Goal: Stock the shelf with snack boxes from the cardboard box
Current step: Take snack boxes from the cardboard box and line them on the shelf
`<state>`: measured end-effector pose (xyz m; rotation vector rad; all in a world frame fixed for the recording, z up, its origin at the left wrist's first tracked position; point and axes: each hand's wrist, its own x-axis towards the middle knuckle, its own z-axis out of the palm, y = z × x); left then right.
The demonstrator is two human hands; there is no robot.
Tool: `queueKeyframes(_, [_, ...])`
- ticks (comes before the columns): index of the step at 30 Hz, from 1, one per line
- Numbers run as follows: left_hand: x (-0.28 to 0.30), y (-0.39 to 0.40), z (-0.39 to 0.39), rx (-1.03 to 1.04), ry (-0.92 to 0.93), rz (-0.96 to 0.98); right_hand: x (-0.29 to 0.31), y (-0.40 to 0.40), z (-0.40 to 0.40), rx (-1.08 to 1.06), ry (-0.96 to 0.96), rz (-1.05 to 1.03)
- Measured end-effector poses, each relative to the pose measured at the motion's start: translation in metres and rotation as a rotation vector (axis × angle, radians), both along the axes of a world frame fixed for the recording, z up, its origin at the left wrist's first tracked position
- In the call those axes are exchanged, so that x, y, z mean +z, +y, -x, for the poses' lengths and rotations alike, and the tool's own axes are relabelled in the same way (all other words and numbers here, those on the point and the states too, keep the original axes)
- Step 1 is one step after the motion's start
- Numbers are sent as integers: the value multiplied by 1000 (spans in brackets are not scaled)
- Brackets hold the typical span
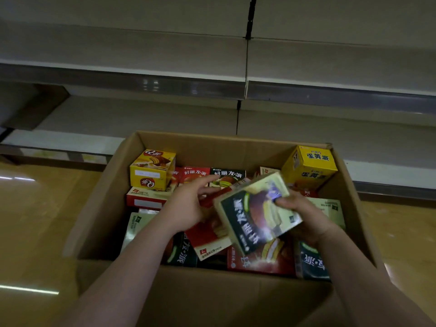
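Above the open cardboard box [113,192], my right hand [304,213] is gripping a tilted dark-green snack box [256,214], while my left hand [188,204] is hovering beside it, fingers loose.

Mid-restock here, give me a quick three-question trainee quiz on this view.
1. True or false: the right hand holds a dark green box tilted above the carton.
2. Which box stands in the carton's far right corner? A) red B) yellow C) dark green
3. Fill in: the shelf behind the carton shows ___ snack boxes.

Key: 1 true; 2 B; 3 no. The left hand reaches in, fingers loose, gripping nothing clearly.
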<state>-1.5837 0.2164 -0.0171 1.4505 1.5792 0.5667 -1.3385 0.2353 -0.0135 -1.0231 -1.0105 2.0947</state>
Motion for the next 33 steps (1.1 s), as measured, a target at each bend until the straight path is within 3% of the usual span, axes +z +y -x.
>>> queueKeyframes(3, [-10, 0, -1, -64, 29, -7, -16, -1, 3, 77, -155, -9])
queueKeyframes(9, [-22, -1, -8, 6, 84, -49, -26, -2, 1, 48, -111, 43])
queueKeyframes(13, [-32, -2, -14, 154, 103, 96, -35, -1, 1, -11, -44, 104])
queueKeyframes(15, [-32, -4, -17, 214, 43, 235, -37, -1, 0, -13, -31, 103])
queueKeyframes(21, [-31, -10, -22, 542, -254, 409, -41, 0, -2, -44, -27, 110])
queueKeyframes(25, [-35, -22, -24, 479, -299, 500, -37, 3, -2, -114, -73, 124])
queueKeyframes(29, [-28, -15, -19, 569, -456, 474, 0, 6, 0, -177, -230, -76])
queueKeyframes(31, [-25, -8, -13, 629, -508, 471, 24, 7, 0, -226, -366, -349])
queueKeyframes(33, [-26, -4, -8, 682, -556, 468, 39, 5, 6, -221, -660, -663])
